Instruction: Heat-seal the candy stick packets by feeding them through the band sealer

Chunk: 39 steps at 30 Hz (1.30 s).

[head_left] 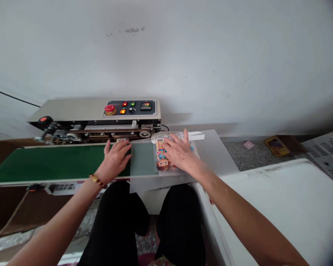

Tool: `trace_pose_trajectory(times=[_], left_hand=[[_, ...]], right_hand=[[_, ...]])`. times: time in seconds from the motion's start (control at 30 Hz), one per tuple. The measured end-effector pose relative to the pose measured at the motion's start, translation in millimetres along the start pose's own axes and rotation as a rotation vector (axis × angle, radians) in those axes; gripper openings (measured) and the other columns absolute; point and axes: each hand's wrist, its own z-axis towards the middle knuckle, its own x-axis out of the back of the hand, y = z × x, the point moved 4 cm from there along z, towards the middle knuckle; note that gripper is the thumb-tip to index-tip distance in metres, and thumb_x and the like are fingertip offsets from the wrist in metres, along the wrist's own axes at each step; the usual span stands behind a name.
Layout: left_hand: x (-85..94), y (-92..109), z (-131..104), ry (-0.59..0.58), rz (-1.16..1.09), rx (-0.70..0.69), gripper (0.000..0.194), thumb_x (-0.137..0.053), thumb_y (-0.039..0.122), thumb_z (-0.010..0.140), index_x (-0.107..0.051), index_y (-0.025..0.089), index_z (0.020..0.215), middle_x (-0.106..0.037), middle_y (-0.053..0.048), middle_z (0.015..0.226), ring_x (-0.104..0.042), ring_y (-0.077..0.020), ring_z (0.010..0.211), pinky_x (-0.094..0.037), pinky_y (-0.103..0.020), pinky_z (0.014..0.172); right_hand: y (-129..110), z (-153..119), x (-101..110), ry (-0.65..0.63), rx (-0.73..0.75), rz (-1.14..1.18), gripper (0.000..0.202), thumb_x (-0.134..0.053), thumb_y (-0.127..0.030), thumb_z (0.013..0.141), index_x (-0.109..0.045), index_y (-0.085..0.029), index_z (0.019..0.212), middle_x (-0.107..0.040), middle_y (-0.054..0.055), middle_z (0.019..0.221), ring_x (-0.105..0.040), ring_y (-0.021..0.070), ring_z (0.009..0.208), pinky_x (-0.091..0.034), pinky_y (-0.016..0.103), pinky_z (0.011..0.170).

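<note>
My right hand (pixel 177 149) lies flat with spread fingers on a clear plastic bag (pixel 163 163) printed with a cartoon face and colourful lettering. The bag rests on a translucent sheet (pixel 216 155), its top edge toward the sealing machine (pixel 100 118). To the left, my left hand (pixel 115 159) is over the near end of the green conveyor belt (pixel 58 162), fingers apart and nothing gripped. Part of another packet (pixel 122 140) shows just behind its fingertips, by the machine's sealing bands; I cannot tell whether the hand touches it.
A red emergency button (pixel 110 108) and a lit display (pixel 145 105) are on the machine's panel. A white tabletop (pixel 283 203) stands at the right. Cardboard boxes (pixel 27 210) are under the belt at the left. A grey wall (pixel 211 66) closes off the back.
</note>
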Motion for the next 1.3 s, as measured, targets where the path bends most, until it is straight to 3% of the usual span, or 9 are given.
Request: trace_pose_trajectory(times=[0.07,0.17,0.27,0.43,0.6,0.8,0.97,1.1,1.3], left_hand=[[-9.3,34.6,10.7,0.025,-0.037,-0.041,0.034,-0.044,0.028,0.102,-0.064,0.021,0.128,-0.067,-0.014,0.136,-0.06,-0.0279,0.132,-0.025,-0.064,0.125],[-31.8,86.1,30.1,-0.038,-0.094,-0.114,0.038,-0.044,0.025,0.102,-0.057,0.016,0.137,-0.061,-0.016,0.144,-0.053,-0.0273,0.14,-0.032,-0.057,0.124],[-46.4,102.9,40.0,-0.093,-0.098,-0.127,0.042,-0.048,0.025,0.1,-0.054,0.013,0.14,-0.056,-0.018,0.149,-0.045,-0.0304,0.146,-0.032,-0.058,0.125],[-49.5,88.3,34.3,-0.107,-0.096,-0.169,0.044,-0.047,0.023,0.099,-0.051,0.013,0.142,-0.053,-0.018,0.152,-0.041,-0.031,0.149,-0.033,-0.058,0.124],[-50.8,86.9,33.4,-0.116,-0.088,-0.177,0.048,-0.048,0.023,0.099,-0.047,0.012,0.146,-0.05,-0.02,0.154,-0.039,-0.0323,0.15,-0.032,-0.06,0.125],[-54.3,85.3,34.6,-0.145,-0.11,-0.188,0.049,-0.049,0.024,0.099,-0.047,0.012,0.147,-0.049,-0.02,0.155,-0.036,-0.0322,0.152,-0.032,-0.058,0.125],[-52.9,84.9,33.8,-0.132,-0.082,-0.161,0.048,-0.048,0.024,0.1,-0.048,0.013,0.147,-0.05,-0.018,0.155,-0.039,-0.0315,0.15,-0.032,-0.057,0.126],[-45.5,76.1,31.7,-0.138,-0.086,-0.147,0.045,-0.048,0.025,0.1,-0.051,0.014,0.143,-0.051,-0.017,0.154,-0.04,-0.0303,0.15,-0.033,-0.056,0.125],[-17.3,15.3,10.1,-0.208,-0.076,-0.03,0.043,-0.048,0.028,0.101,-0.052,0.012,0.141,-0.051,-0.016,0.155,-0.042,-0.0276,0.149,-0.029,-0.055,0.127]], right_hand=[[-4.3,6.0,1.3,0.001,0.003,0.014,0.034,-0.047,-0.019,0.102,-0.067,-0.027,0.128,-0.066,0.008,0.133,-0.047,0.0318,0.134,-0.005,0.076,0.118],[-0.7,2.3,2.8,0.022,-0.034,0.027,0.034,-0.042,-0.018,0.104,-0.066,-0.026,0.128,-0.064,0.008,0.138,-0.048,0.03,0.133,-0.005,0.075,0.118],[12.2,-13.1,2.6,0.025,-0.115,0.004,0.034,-0.042,-0.016,0.103,-0.067,-0.025,0.124,-0.062,0.009,0.141,-0.045,0.0309,0.136,-0.004,0.075,0.117],[18.1,-16.6,8.7,-0.008,-0.114,0.004,0.037,-0.04,-0.015,0.101,-0.069,-0.025,0.121,-0.065,0.01,0.135,-0.046,0.0314,0.132,-0.006,0.071,0.116],[0.5,32.0,12.0,-0.068,-0.106,0.06,0.038,-0.039,-0.013,0.1,-0.069,-0.023,0.12,-0.067,0.011,0.122,-0.055,0.029,0.113,-0.025,0.059,0.11],[-3.1,61.6,-3.2,-0.068,-0.138,0.075,0.036,-0.041,-0.011,0.096,-0.071,-0.024,0.11,-0.065,0.011,0.121,-0.053,0.0304,0.115,-0.03,0.055,0.103],[9.5,48.5,5.1,-0.05,-0.195,0.095,0.042,-0.04,-0.008,0.095,-0.066,-0.023,0.124,-0.067,0.011,0.125,-0.056,0.029,0.114,-0.029,0.056,0.107],[24.5,15.6,11.3,-0.032,-0.19,0.027,0.039,-0.04,-0.007,0.096,-0.072,-0.022,0.111,-0.069,0.009,0.124,-0.056,0.0277,0.114,-0.017,0.064,0.114],[21.9,-13.8,2.5,-0.037,-0.049,-0.024,0.04,-0.04,-0.008,0.098,-0.072,-0.023,0.117,-0.068,0.007,0.132,-0.046,0.0305,0.134,-0.003,0.073,0.118]])
